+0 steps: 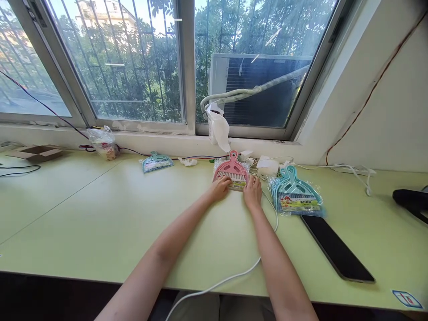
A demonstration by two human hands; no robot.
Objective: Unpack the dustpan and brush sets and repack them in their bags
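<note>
Touching one pink bundle [231,168]: two hands [220,188] [253,192]

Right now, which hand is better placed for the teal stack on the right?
Probably the right hand: it touches the pink dustpan on the side facing the teal stack; the left hand is on the far side.

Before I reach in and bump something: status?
Left hand and right hand at pink dustpan-and-brush pack's lower corners. White cable crosses under right forearm.
</note>
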